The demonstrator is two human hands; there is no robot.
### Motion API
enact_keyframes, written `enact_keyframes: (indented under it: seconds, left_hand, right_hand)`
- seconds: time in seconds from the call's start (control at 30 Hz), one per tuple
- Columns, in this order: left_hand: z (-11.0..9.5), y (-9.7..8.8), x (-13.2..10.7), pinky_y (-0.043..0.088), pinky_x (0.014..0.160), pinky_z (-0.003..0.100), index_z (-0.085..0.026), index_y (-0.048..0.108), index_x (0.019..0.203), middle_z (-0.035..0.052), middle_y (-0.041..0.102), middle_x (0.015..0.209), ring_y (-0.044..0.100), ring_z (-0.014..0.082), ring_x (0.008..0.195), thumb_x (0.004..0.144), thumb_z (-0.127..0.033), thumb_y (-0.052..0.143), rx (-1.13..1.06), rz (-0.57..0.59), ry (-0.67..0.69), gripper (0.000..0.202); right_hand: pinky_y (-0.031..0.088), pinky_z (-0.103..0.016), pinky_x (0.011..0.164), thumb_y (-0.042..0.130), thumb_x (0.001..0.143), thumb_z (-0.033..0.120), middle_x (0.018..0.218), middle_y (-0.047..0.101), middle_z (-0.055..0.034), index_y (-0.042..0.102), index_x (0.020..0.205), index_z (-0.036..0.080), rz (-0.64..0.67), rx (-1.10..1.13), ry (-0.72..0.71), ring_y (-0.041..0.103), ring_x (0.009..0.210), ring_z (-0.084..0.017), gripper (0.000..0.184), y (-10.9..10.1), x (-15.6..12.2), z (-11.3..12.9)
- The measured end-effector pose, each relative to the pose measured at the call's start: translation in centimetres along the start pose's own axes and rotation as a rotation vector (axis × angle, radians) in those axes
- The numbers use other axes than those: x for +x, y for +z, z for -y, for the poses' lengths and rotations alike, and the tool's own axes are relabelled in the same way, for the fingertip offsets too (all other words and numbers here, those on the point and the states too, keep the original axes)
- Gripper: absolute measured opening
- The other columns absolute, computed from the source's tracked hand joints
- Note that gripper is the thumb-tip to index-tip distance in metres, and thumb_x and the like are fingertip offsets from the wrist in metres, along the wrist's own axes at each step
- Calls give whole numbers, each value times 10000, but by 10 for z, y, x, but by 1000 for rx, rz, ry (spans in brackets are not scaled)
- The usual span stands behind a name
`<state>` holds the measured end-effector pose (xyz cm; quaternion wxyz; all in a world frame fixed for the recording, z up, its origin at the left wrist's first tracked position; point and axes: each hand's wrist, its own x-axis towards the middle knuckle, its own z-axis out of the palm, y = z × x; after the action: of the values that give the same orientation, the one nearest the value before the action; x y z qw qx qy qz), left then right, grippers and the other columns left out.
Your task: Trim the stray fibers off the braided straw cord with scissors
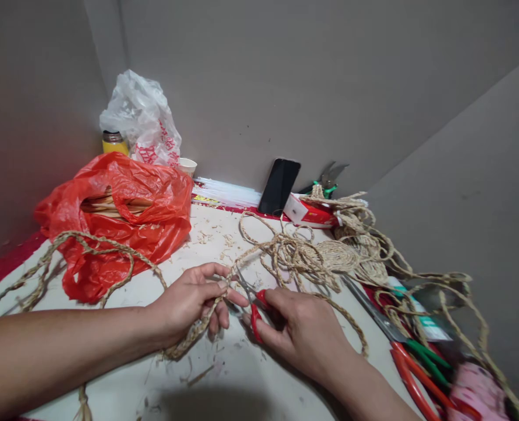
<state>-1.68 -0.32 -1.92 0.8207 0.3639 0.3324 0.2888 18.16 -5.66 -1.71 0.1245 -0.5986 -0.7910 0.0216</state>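
My left hand (200, 298) pinches a braided straw rope (189, 338) between thumb and fingers, over the middle of the table. Small red-handled scissors (255, 318) are in my right hand (305, 330), with fingers through the loops. Their blades reach up to the rope just beyond my left thumb; whether they are closed on it I cannot tell. From there the rope runs on into a loose tangled heap (290, 257) of the same braid. Another length loops behind my left forearm, and a frayed end (83, 406) hangs below it.
A red plastic bag (163, 234) holding straw strands lies at the left, near a clear bag (141, 117) and a yellow jar (114, 143). A phone (279, 186) leans on the back wall. Large orange-handled shears (408, 368) and coiled rope (358, 254) lie right. Straw scraps litter the white tabletop (224, 380).
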Motion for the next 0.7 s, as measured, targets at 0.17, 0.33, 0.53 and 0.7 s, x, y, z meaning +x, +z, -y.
enact_keyframes:
  seconds: [0.17,0.33,0.53,0.7]
  left_hand:
    - [-4,1,-1,323,343,163,-186,467,945,55,699,750,395,43,338,740,-142,600,-115,33,-67,249]
    - [-7,-1,0,269,351,146,-184,474,951,34,677,786,353,22,359,734,-142,621,-120,49,-94,265]
    - [-9,-6,6,260,359,144,-194,447,945,41,689,777,367,27,362,758,-147,604,-95,59,-82,249]
    - [-6,-5,7,280,351,152,-190,443,940,38,693,802,404,32,358,780,-150,586,-77,46,-36,218]
  right_hand:
    - [233,-235,486,549,781,361,533,521,32,506,600,209,-11,30,24,425,451,-100,240,-3,-1,-4]
    - [243,-232,488,549,780,329,534,531,29,513,603,207,-12,60,25,428,460,-102,218,-2,0,-8]
    - [249,-231,505,553,791,320,540,528,38,510,609,203,2,74,26,431,484,-102,220,-1,0,-6]
    - [260,-230,520,538,806,307,566,539,34,503,621,200,19,48,14,438,507,-105,217,-1,-6,-2]
